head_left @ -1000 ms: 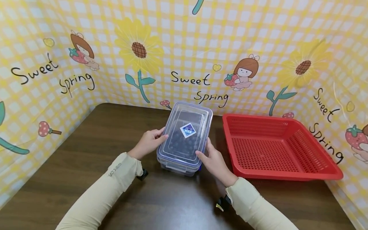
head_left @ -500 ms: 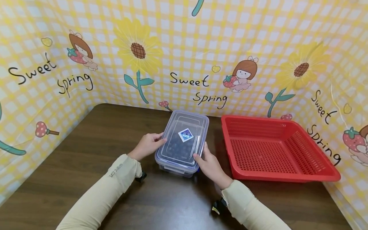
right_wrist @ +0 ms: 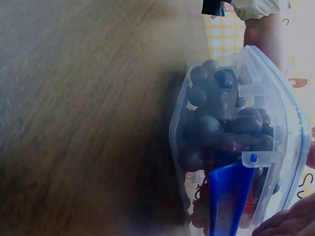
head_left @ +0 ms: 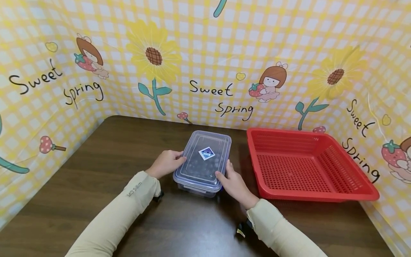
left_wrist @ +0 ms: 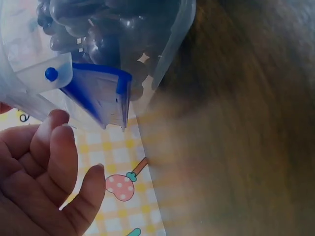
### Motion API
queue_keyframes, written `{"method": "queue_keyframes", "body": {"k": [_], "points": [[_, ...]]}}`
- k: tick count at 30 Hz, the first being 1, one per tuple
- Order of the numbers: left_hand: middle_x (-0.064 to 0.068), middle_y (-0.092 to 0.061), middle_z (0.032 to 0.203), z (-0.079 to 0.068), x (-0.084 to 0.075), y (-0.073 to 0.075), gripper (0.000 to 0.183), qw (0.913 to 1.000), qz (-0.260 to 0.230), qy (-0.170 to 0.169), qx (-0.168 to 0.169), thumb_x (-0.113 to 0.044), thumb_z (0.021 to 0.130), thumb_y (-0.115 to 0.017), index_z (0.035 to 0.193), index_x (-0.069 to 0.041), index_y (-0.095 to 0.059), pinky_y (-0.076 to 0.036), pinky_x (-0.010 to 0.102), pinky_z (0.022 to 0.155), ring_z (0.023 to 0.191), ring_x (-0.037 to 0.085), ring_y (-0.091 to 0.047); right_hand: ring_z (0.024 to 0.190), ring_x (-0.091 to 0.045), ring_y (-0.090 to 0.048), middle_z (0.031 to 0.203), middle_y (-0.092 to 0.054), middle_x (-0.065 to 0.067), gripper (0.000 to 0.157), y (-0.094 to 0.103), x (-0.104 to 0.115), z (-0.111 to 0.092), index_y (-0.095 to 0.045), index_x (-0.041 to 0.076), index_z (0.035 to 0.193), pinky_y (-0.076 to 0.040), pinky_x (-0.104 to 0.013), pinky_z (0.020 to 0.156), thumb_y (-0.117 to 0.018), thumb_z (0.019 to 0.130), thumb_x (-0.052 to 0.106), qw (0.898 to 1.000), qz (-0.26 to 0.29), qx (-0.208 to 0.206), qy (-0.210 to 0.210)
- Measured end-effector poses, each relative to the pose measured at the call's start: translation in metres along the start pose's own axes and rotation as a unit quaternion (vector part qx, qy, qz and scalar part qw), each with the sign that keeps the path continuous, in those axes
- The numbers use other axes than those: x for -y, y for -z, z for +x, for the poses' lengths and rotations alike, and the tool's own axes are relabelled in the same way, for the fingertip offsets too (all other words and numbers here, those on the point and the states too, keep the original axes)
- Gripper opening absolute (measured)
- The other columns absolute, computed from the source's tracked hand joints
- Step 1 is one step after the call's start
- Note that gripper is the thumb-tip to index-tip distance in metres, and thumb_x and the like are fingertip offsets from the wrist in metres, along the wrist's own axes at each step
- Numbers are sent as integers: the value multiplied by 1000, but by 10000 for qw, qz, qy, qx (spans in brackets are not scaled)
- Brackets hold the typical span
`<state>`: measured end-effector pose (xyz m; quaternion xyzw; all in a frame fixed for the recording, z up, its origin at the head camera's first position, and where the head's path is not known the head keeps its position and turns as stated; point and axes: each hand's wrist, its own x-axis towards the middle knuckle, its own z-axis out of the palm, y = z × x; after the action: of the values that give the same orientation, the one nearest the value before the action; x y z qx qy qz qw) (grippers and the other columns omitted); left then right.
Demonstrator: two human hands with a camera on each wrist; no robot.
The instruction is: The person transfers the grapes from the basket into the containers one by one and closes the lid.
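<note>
A clear plastic food container point(head_left: 197, 169) with a lid and a diamond-shaped sticker point(head_left: 206, 153) is at the middle of the table, its long sides between both hands. Dark round fruits that look like grapes point(right_wrist: 204, 130) show through its wall. My left hand point(head_left: 165, 163) holds the left edge, thumb on the lid's rim and fingers at the side. On the opposite edge, my right hand point(head_left: 237, 184) grips near the front corner, its thumb over the lid. In the left wrist view a blue-edged latch point(left_wrist: 101, 91) hangs unfastened; another blue latch point(right_wrist: 229, 191) hangs down in the right wrist view.
A red perforated plastic basket point(head_left: 318, 195) stands just right of the container, near the right hand. The brown wooden table point(head_left: 80, 171) is bounded at the back and sides by a yellow checked cloth point(head_left: 212, 46).
Both hands have lowered the container; its raised far end has come down and it lies flatter near the table. The hands keep their hold. The red basket stays put.
</note>
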<state>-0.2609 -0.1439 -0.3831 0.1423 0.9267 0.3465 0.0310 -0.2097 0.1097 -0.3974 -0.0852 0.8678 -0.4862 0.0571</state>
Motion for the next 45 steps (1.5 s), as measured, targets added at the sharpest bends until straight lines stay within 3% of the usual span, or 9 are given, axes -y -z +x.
{"method": "queue_keyframes", "body": {"k": [7,19,22,24,26,29,32,40,45], "points": [[18,-70,101,2,1,-1,44,9999,-72,22,78,-21,95,-59,129,7,-56,-42,24,53,59,11,-54,145,-35,0,159,-1,-19,73,2,3,9,-14,-7,149,-11,-52,114,-50,91,18,9962,-646,-47,574],[20,-67,113,4,-3,0,43,9979,401,434,268,-22,93,-60,126,5,-60,-37,26,51,62,16,-54,127,-40,-44,138,-47,-22,50,6,-7,25,-54,-6,130,-36,-47,103,-66,92,23,9856,-996,-1092,819],[21,-62,121,4,-4,0,43,9977,433,449,252,-23,93,-60,126,5,-60,-37,26,51,64,16,-54,94,-38,-65,135,-50,-19,55,7,-8,27,-55,-3,129,-55,-34,77,-72,86,27,9861,-965,-1148,709],[22,-61,123,4,-5,0,44,9977,438,465,212,-23,93,-60,127,5,-59,-36,26,50,63,17,-54,65,-36,-63,133,-52,-19,55,7,-8,29,-56,-4,127,-49,-27,51,-74,85,27,9860,-917,-1196,708],[21,-62,122,4,-6,-1,45,9972,492,531,194,-24,93,-60,129,3,-58,-35,26,49,63,17,-53,61,-37,-61,132,-52,-21,53,6,-8,29,-56,-5,126,-41,-28,43,-74,86,25,9867,-804,-1216,712],[19,-65,117,3,-7,-2,48,9954,614,680,271,-26,94,-59,133,1,-54,-34,26,47,60,17,-53,96,-39,-65,133,-51,-22,52,4,-10,29,-55,-5,127,-56,-30,66,-72,87,23,9874,-730,-1244,648],[19,-65,116,3,-9,-2,50,9934,719,809,375,-27,95,-58,137,0,-51,-34,26,46,60,17,-53,118,-39,-53,134,-50,-22,51,1,-12,29,-55,-4,128,-53,-40,83,-71,88,23,9887,-596,-1275,517],[21,-63,119,2,-4,-1,50,9963,241,737,376,-24,95,-59,137,3,-49,-35,26,46,51,15,-47,127,-35,-45,138,-46,-23,52,-7,-15,30,-54,2,132,-40,-43,101,-71,88,23,9895,454,-1369,-127],[22,-64,117,3,-2,-4,49,9972,-74,664,341,-22,95,-59,135,5,-49,-43,26,52,59,14,-55,120,-35,-54,149,-36,-22,76,-8,-16,31,-28,7,151,-47,-46,94,-69,90,26,9717,1805,-1060,-1097]]}}
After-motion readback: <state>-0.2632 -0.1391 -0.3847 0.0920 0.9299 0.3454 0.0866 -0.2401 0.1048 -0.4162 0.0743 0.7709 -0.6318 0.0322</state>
